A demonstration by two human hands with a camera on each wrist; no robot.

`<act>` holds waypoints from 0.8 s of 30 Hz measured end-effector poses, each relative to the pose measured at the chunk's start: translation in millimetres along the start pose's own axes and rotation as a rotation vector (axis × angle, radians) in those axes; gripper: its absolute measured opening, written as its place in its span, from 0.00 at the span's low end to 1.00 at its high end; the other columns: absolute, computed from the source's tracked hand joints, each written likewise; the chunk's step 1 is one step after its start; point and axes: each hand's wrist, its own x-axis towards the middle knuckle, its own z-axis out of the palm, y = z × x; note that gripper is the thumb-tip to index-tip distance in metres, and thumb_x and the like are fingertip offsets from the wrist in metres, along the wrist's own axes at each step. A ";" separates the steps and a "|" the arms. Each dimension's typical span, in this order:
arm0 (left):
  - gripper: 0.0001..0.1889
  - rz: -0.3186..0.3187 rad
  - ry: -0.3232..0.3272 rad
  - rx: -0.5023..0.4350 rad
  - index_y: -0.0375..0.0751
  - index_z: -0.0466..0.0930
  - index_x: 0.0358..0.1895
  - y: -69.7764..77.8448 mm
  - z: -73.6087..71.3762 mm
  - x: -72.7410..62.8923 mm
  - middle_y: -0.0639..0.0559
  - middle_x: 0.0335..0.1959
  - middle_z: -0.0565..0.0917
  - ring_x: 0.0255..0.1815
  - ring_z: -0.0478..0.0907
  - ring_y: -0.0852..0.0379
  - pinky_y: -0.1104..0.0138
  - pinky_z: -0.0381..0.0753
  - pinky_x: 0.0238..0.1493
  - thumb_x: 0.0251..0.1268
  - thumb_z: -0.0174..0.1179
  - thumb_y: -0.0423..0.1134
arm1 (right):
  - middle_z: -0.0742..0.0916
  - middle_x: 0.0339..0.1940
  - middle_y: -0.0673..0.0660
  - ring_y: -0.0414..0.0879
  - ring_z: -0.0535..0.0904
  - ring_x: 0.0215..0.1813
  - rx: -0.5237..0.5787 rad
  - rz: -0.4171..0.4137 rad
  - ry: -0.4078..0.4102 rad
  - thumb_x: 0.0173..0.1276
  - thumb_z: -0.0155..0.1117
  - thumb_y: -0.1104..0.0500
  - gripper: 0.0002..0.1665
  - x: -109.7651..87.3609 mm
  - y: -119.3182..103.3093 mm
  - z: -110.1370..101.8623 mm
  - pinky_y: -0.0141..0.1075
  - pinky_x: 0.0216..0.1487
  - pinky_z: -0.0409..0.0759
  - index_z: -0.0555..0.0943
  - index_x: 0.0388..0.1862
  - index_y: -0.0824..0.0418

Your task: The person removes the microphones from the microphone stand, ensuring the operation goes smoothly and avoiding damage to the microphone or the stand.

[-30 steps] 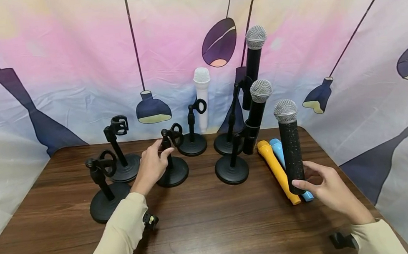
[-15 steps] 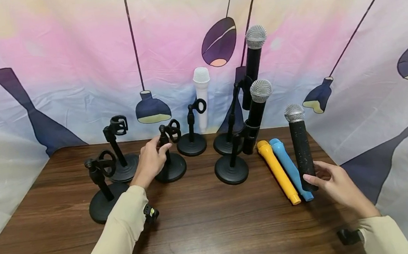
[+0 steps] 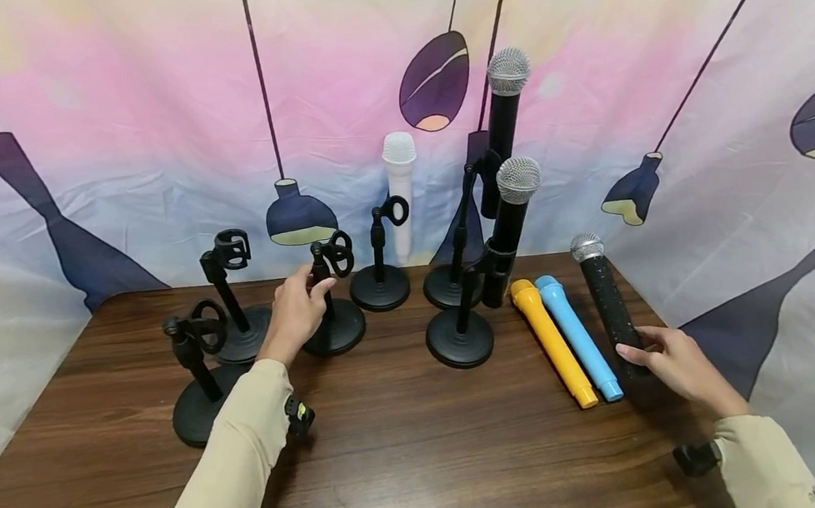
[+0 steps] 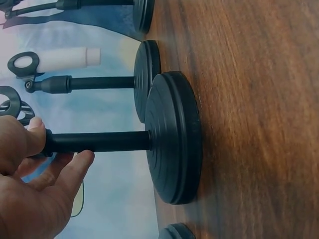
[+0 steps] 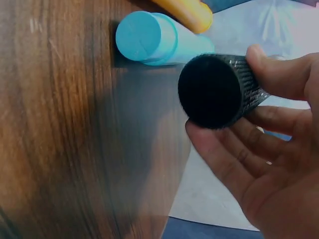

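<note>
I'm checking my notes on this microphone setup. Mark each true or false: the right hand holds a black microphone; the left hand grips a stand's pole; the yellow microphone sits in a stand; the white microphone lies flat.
1. The right hand holds the black microphone. True.
2. The left hand grips the stand by its pole. True.
3. The yellow microphone sits in a stand. False: it lies on the table beside the blue microphone.
4. The white microphone lies flat. False: it is upright.
</note>
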 end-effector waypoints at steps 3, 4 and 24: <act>0.17 -0.016 -0.004 -0.007 0.36 0.74 0.59 -1.1 -0.4 2.8 0.34 0.53 0.82 0.51 0.79 0.35 0.44 0.75 0.52 0.82 0.50 0.46 | 0.82 0.53 0.78 0.61 0.83 0.46 -0.012 0.020 -0.038 0.77 0.60 0.42 0.45 4.8 2.9 1.4 0.52 0.42 0.81 0.67 0.67 0.85; 0.17 -0.019 -0.007 -0.009 0.36 0.75 0.58 -1.4 -0.3 3.8 0.34 0.53 0.82 0.52 0.79 0.35 0.44 0.75 0.53 0.82 0.50 0.46 | 0.81 0.54 0.79 0.63 0.83 0.47 -0.017 0.024 -0.049 0.77 0.60 0.43 0.45 6.2 3.7 1.9 0.53 0.43 0.81 0.67 0.66 0.85; 0.16 -0.056 -0.026 -0.023 0.35 0.72 0.59 -6.7 -4.9 17.1 0.34 0.50 0.81 0.49 0.79 0.36 0.44 0.74 0.53 0.83 0.48 0.45 | 0.71 0.65 0.84 0.78 0.71 0.62 -0.034 0.157 -0.183 0.77 0.57 0.41 0.47 21.3 6.6 6.7 0.64 0.55 0.74 0.64 0.68 0.85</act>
